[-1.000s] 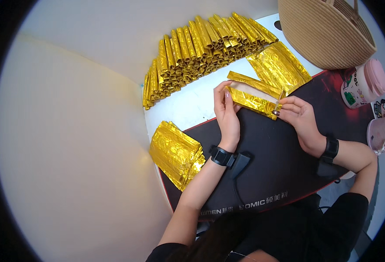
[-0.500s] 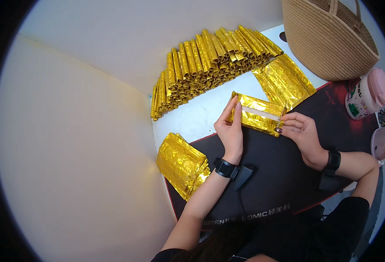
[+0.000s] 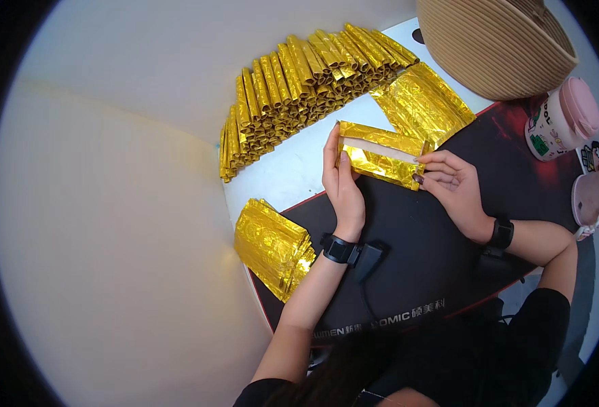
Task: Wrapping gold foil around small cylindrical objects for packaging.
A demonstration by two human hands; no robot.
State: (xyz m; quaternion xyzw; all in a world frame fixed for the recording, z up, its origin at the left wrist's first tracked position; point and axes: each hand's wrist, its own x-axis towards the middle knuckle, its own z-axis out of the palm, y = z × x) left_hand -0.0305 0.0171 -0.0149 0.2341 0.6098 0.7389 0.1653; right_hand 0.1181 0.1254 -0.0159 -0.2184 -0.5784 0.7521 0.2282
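Observation:
A gold foil paper (image 3: 374, 165), its long edges folded inward around a pale strip, is held up between my two hands. My left hand (image 3: 345, 197) grips its left end, thumb on the near side and fingers behind. At the right end, the fingertips and thumb of my right hand (image 3: 457, 193) pinch the corner. Just beyond lies a stack of flat gold foil sheets (image 3: 429, 102). Another stack of gold foil (image 3: 270, 245) sits to the left of my left wrist. Behind them rises a pile of rolled gold foil tubes (image 3: 292, 80).
A woven basket (image 3: 482, 51) stands at the far right. Near it are a cup with a pink lid (image 3: 563, 122) and a pink object (image 3: 590, 200). A black desk mat (image 3: 415, 254) covers the near tabletop; a pale wall (image 3: 123, 224) borders the left.
The view has shifted, so the whole scene sits slightly further up and left. Near the foil's left end, my left thumb has moved down toward its near edge; both hands keep hold.

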